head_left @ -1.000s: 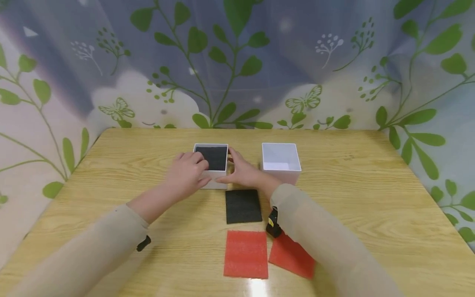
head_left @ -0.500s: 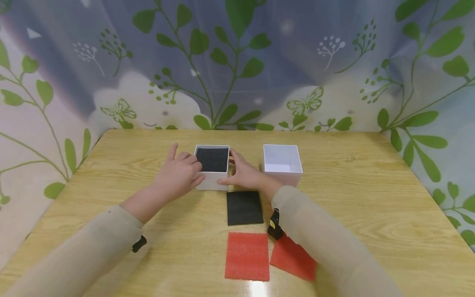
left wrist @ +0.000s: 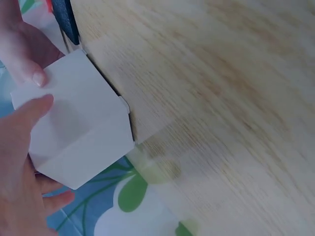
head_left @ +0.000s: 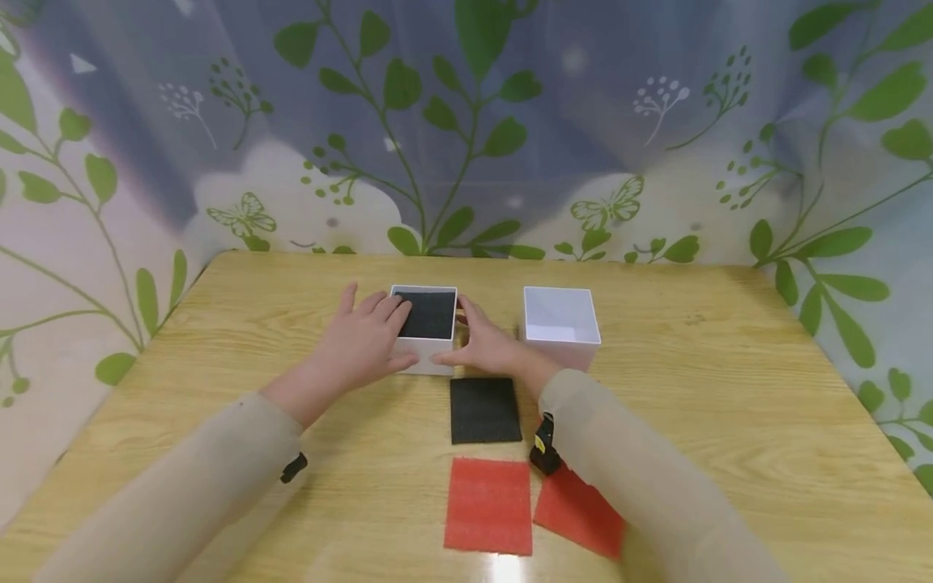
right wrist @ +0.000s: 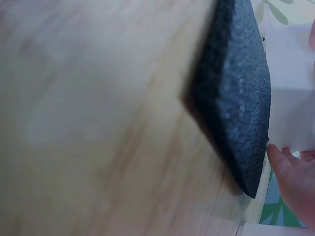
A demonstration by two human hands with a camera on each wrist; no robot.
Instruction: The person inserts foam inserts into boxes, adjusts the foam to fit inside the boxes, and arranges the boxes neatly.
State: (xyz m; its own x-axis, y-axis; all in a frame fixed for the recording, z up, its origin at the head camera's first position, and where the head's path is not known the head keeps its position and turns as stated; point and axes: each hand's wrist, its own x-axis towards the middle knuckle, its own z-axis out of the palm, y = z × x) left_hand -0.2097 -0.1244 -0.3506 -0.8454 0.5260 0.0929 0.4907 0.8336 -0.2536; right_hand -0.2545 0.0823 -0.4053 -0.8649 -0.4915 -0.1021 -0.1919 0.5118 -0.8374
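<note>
A white square box (head_left: 428,357) stands near the middle of the table, with a black foam square (head_left: 432,314) lying inside, just below its rim. My left hand (head_left: 357,344) rests over the box's left rim, fingertips on the foam's left part. Its thumb lies against the front wall of the box (left wrist: 78,113) in the left wrist view. My right hand (head_left: 490,348) holds the box at its right front corner, thumb in front and fingers along the right side. Another black foam square (head_left: 485,410) lies on the table before the box.
A second white box (head_left: 560,355), with no insert visible, stands to the right, beside my right wrist. Nearer the front lie a red square (head_left: 488,506) and another red square (head_left: 579,514), partly under my right sleeve. A patterned curtain (head_left: 466,162) hangs behind the wooden table (head_left: 729,389).
My left hand drew back to the left rim with its fingers curled, then spread them over the foam again. The right hand keeps its place on the box. The view has shifted slightly.
</note>
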